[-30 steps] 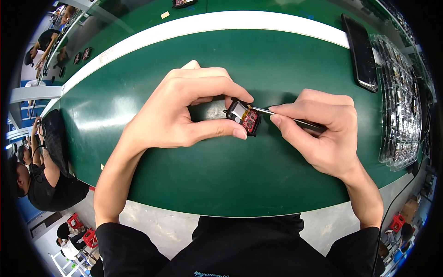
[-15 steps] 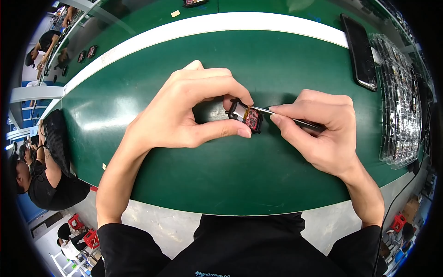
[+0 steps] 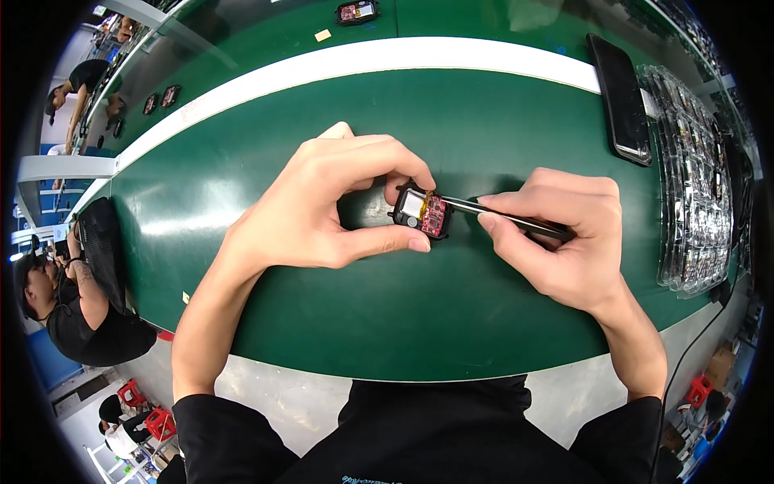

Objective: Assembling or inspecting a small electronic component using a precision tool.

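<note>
Between the thumb and fingers of my left hand [image 3: 318, 202], a small black device housing [image 3: 400, 218] is gripped by its edges above the green table. Its open face shows a silver battery cell [image 3: 414, 202], yellow tape beside it and a red circuit board [image 3: 434, 216]. My right hand [image 3: 564, 230] pinches dark-handled tweezers [image 3: 528, 223], pen-like. Their metal tips reach the upper edge of the board near the yellow tape; whether they grip anything there is too small to tell.
Stacked clear plastic trays [image 3: 697, 185] of parts stand at the right, next to a black phone-like slab [image 3: 619, 101]. Beyond the white strip [image 3: 387, 55] lies another open housing [image 3: 357, 11]. A person in black [image 3: 85, 323] sits at the left.
The housing has turned flatter, so its battery and red board show more fully. The tweezer tips stay at the board's upper edge. The whole view has shifted slightly.
</note>
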A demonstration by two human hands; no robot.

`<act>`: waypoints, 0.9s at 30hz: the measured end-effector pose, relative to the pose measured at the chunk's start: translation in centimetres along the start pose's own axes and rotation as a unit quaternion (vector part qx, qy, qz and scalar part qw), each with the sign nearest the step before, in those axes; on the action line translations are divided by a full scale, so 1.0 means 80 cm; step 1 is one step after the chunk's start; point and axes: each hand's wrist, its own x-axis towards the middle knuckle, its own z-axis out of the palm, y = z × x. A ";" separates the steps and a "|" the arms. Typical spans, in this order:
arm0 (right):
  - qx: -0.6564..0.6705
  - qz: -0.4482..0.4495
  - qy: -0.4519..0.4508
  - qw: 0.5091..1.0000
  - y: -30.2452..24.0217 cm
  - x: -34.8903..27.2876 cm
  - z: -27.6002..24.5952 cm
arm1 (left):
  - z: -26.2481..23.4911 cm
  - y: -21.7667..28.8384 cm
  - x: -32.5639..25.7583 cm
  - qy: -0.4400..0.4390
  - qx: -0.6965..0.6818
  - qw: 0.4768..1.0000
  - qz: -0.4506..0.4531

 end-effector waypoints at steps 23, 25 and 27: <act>-0.115 -0.019 0.035 0.993 -0.019 -0.004 -0.049 | -0.012 0.001 0.014 0.023 -0.135 0.988 -0.077; -0.146 -0.027 0.113 0.982 -0.014 -0.003 -0.095 | -0.020 -0.011 0.023 0.072 -0.119 0.984 -0.111; -0.184 0.001 0.168 0.968 -0.008 0.000 -0.152 | -0.033 -0.024 0.035 0.125 -0.025 0.987 -0.098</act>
